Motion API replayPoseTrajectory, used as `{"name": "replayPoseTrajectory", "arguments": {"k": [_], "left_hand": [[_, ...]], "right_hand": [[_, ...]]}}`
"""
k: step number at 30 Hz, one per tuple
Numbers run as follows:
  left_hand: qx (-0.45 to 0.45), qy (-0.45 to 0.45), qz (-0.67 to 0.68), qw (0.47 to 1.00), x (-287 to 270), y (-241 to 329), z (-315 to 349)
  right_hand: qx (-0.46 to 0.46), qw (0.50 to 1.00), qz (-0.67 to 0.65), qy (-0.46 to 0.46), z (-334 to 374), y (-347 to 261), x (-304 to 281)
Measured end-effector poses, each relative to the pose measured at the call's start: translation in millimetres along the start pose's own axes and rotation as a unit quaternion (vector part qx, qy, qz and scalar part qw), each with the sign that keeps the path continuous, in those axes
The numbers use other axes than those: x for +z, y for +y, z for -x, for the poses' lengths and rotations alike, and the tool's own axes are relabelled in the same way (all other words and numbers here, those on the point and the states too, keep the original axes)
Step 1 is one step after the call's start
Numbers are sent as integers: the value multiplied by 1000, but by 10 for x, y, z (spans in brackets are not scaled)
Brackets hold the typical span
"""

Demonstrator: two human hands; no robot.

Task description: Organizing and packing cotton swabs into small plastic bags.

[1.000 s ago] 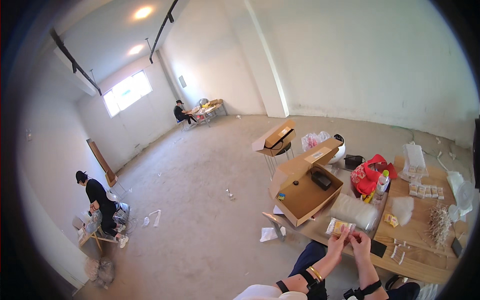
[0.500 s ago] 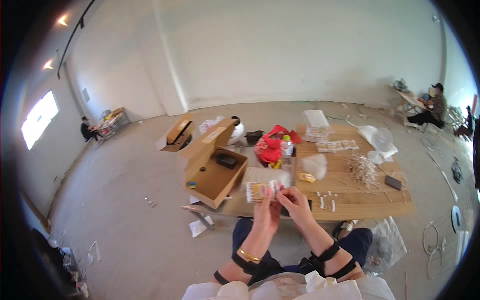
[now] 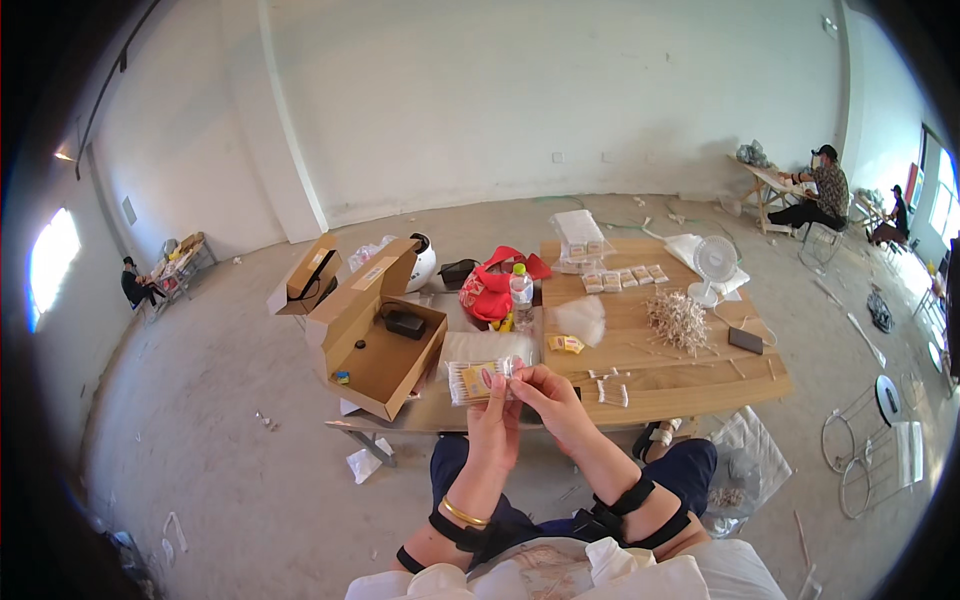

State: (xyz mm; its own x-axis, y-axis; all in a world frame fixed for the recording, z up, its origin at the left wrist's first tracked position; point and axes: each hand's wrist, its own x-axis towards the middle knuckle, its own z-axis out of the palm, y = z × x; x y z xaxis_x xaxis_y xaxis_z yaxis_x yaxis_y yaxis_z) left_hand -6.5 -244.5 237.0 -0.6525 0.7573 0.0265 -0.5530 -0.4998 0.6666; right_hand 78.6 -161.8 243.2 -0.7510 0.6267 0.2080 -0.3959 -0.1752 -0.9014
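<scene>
A clear plastic bag of cotton swabs (image 3: 465,383) with a yellow card inside is held above the table's near edge. My left hand (image 3: 492,430) grips its right part from below, the thumb lying over the front. My right hand (image 3: 556,402) is closed at the bag's right end, its fingertips pinching the plastic there. Beneath and behind the bag lies a stack of clear plastic bags (image 3: 480,348). Right of my hands, a few loose cotton swabs (image 3: 612,392) lie on the wooden table (image 3: 680,395). Small yellow cards (image 3: 566,344) sit just beyond.
An open cardboard box (image 3: 385,375) stands at left. A bottle (image 3: 521,290) and red bag (image 3: 488,292) are behind. Further right are a heap of cotton swabs (image 3: 678,322), filled packs (image 3: 625,279), a white fan (image 3: 713,265) and a dark flat box (image 3: 745,341). Other people sit at distant tables.
The view has turned right, so the table and my hands appear further left. Both hands still hold the bag of swabs, with the right fingers at its end.
</scene>
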Motion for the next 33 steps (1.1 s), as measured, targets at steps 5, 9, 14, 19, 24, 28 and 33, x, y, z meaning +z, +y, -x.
{"name": "replayPoseTrajectory", "arguments": {"k": [5, 9, 14, 19, 24, 28, 33], "left_hand": [[-5, -24, -16, 1000, -1, 69, 30], [-24, -42, -4, 999, 29, 99, 15], [-26, -52, -43, 997, -92, 59, -47], [-40, -56, -46, 997, -88, 68, -43], [-60, -64, 10, 996, -69, 97, -35], [-61, -47, 8, 997, -121, 84, -58], [-16, -30, -24, 999, -165, 62, -83]], "right_hand": [[29, 999, -29, -19, 33, -46, -29], [27, 995, -97, -23, 37, -70, -66], [-1, 999, -26, -45, 52, -152, 32], [5, 999, -10, -48, 63, -186, -47], [-21, 999, -28, -32, 62, -148, -69], [-48, 999, 13, -20, 45, -50, -110], [-98, 984, 151, -14, 131, 16, 25]]}}
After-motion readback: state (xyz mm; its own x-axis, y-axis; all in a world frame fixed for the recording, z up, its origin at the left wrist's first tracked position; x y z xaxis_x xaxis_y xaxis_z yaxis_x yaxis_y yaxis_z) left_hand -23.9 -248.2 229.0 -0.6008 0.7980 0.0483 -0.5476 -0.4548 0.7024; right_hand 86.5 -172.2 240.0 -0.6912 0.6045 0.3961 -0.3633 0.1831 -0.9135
